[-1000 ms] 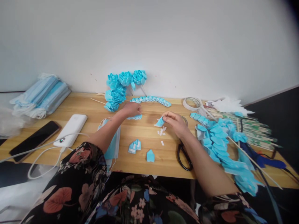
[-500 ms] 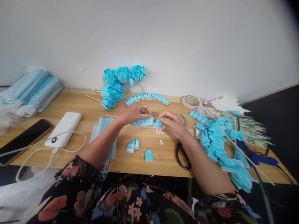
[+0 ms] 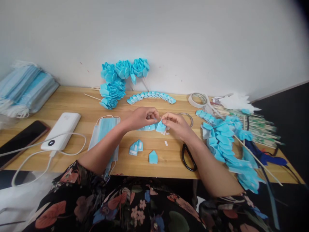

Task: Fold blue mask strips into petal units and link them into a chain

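My right hand (image 3: 175, 124) pinches a small folded blue petal piece (image 3: 160, 127) between thumb and fingers. Close beside it, my left hand (image 3: 146, 116) is closed with curled fingertips near that piece's upper edge; what it grips, if anything, is hidden. Partly covered under my left hand is a short row of blue petals (image 3: 147, 128). Nearer to me lie a single blue petal (image 3: 153, 157) and a small cluster of petals (image 3: 136, 147) with white strips on them. A white paper scrap (image 3: 166, 143) lies below my right hand.
Blue fabric flowers (image 3: 113, 90) on sticks stand by the wall, beside a curved petal strip (image 3: 151, 95). Tape rolls (image 3: 198, 100), black-handled scissors (image 3: 188, 158), a petal heap (image 3: 220, 140) and a blue glue gun (image 3: 267, 158) are right. Left are masks (image 3: 102, 132), a power bank (image 3: 61, 130) and a phone (image 3: 23, 141).
My hands have come closer together, the right one moving slightly left with its petal piece over the end of the short row. The whole view has shifted slightly.
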A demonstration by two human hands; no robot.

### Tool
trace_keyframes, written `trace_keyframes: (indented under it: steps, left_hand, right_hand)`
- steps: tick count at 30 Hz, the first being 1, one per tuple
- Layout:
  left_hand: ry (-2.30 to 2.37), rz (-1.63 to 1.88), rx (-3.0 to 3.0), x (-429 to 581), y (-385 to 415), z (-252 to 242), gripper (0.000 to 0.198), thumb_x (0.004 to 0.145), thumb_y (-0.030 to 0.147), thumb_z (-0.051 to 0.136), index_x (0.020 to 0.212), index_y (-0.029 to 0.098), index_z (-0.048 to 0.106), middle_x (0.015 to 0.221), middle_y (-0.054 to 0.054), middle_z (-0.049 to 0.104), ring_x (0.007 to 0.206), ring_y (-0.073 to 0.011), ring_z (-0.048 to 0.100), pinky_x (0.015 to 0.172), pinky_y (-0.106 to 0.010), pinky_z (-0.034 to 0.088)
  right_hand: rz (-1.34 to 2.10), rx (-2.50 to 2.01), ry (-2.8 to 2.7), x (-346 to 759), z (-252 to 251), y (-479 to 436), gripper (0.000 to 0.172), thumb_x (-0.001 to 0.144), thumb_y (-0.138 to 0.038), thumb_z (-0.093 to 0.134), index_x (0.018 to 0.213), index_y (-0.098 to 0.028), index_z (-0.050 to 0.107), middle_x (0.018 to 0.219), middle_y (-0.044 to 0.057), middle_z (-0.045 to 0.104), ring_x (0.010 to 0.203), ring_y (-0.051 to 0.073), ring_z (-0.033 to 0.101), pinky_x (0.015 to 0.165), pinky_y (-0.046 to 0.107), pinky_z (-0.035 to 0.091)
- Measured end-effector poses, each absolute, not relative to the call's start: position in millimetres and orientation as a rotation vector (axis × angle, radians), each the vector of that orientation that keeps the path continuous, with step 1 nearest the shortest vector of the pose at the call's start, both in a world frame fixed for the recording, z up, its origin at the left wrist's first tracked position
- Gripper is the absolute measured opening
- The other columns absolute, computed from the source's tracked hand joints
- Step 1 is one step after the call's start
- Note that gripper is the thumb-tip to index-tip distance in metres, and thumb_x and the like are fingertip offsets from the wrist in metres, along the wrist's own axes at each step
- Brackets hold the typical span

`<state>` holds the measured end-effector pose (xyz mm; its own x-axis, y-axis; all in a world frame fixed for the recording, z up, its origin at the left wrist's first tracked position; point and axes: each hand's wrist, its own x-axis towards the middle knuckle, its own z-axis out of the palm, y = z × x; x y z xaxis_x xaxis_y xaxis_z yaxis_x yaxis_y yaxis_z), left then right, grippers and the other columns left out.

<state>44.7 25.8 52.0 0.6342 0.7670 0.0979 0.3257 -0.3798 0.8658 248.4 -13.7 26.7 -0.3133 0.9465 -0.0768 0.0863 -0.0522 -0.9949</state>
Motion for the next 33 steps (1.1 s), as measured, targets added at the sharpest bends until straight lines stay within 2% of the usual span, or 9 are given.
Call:
trace_keyframes:
  steps: [15,25,33]
  left_hand:
    - [0.850,0.575,1.964,46.5,24.5,51.0,0.008,0.076,0.016,0.059,0.082,0.014,0.061,0.070,0.001,0.062,0.064,-0.0088,0.056,0.060,-0.020,0.043]
    - [0.825,0.565,1.915,46.1,23.6,50.7,0.008,0.077,0.019,0.060,0.083,0.014,0.061,0.073,0.000,0.062,0.066,-0.0093,0.055,0.064,-0.021,0.044]
    - [0.794,0.570,1.868,46.5,24.6,48.3,0.011,0.078,0.023,0.062,0.083,0.014,0.061,0.075,-0.001,0.064,0.068,-0.0101,0.057,0.066,-0.022,0.045]
  right_hand:
    - [1.343,-1.228,-1.647,245.9,28.3,-14.1,0.020,0.083,-0.038,0.060,0.080,-0.018,0.057,0.063,-0.004,0.053,0.051,0.009,0.056,0.044,0.019,0.047]
    - [1.267,-1.198,-1.680,245.8,27.4,-12.8,0.017,0.082,-0.034,0.060,0.077,-0.018,0.057,0.062,-0.004,0.050,0.050,0.007,0.049,0.043,0.018,0.043]
    - [1.270,-1.210,-1.683,245.8,27.2,-13.0,0.020,0.082,-0.037,0.060,0.078,-0.018,0.056,0.063,-0.004,0.052,0.052,0.008,0.052,0.046,0.019,0.043]
